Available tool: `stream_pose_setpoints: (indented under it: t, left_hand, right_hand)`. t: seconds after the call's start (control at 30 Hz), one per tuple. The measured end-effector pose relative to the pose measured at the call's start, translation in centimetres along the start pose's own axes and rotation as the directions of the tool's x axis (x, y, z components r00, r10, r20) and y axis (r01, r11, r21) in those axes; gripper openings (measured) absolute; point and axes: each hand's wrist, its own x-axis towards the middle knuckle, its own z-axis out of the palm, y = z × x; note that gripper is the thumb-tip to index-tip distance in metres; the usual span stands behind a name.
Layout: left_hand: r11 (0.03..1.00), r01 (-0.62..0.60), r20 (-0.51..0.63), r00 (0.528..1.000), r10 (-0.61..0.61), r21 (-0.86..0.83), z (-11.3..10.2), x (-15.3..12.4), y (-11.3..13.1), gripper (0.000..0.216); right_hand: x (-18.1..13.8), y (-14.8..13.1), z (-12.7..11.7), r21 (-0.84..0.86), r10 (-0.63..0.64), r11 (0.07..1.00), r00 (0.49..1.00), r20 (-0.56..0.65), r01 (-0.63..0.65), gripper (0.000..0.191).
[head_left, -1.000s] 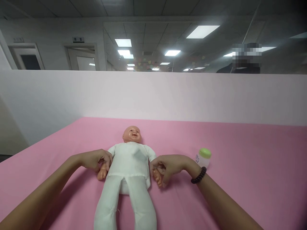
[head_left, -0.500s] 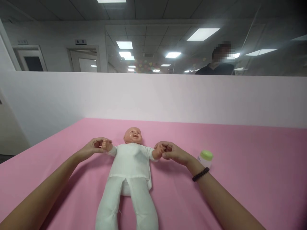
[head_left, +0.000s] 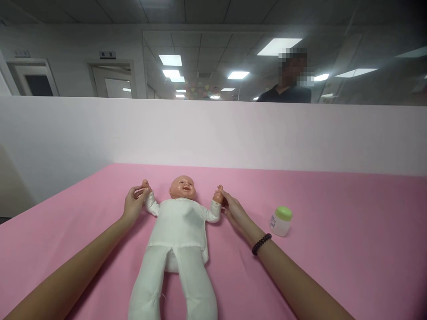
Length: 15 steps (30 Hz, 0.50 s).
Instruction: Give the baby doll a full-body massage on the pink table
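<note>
A baby doll (head_left: 178, 222) in white clothes lies on its back on the pink table cover (head_left: 333, 249), head away from me. My left hand (head_left: 134, 203) pinches the doll's arm on the left side, raised up beside its head. My right hand (head_left: 231, 208), with a dark bead bracelet on the wrist, pinches the doll's other arm, also lifted near the head. Both hands are closed on the doll's small hands.
A small white jar with a green lid (head_left: 281, 221) stands on the cover to the right of my right wrist. A pale partition wall (head_left: 213, 133) runs behind the table. Beyond it a person in a dark top (head_left: 285, 93) stands.
My hands have lifted the doll's arms from beside its hips, out sideways, then up beside its head. The person behind the partition has moved to the left.
</note>
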Motion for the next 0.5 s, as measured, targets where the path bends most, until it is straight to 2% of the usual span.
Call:
stream_pose_setpoints:
  t: [0.23,0.37,0.5]
  left_hand:
    - [0.984,0.045,0.029,0.998,-0.051,0.173,1.5,1.5,-2.3,0.050]
    - [0.961,0.080,0.063,0.993,-0.100,0.265,1.2,1.6,-2.8,0.052]
    - [0.949,0.092,0.118,0.984,-0.133,0.303,1.0,1.6,-2.4,0.058]
  right_hand:
    - [0.9,1.6,-0.1,-0.155,-0.055,0.987,0.998,-0.043,0.048,0.055]
    - [1.6,2.2,0.4,-0.230,-0.089,0.971,0.991,-0.101,0.064,0.050]
    - [2.2,2.6,1.0,-0.297,-0.059,0.955,0.981,-0.185,0.002,0.040]
